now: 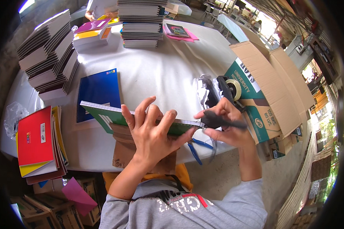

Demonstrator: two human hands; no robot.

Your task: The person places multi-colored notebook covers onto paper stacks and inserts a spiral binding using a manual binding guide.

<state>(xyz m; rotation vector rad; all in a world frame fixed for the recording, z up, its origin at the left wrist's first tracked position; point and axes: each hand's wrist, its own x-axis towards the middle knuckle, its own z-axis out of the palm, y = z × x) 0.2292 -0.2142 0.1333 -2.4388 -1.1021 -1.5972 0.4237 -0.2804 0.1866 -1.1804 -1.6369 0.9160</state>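
A green notebook [103,116] is tilted up on its edge in front of me, its page edges facing upward. My left hand [151,131] lies across it with the fingers spread over the top edge and the thumb near its right end. My right hand [231,124] pinches a black, blurred object [218,120] at that right end, where a bit of wire coil shows. What kind of object it is cannot be made out. Below the hands, cutting pliers with blue handles [197,150] rest by the table edge. A brown cardboard piece [132,154] sits under the notebook.
A blue spiral notebook [98,93] lies behind. Tall notebook stacks [49,57] stand left and at the back [141,32]. A red notebook [36,135] tops a pile at left. A tape dispenser [233,89] and open carton [263,84] are at right. Another person [101,7] works opposite.
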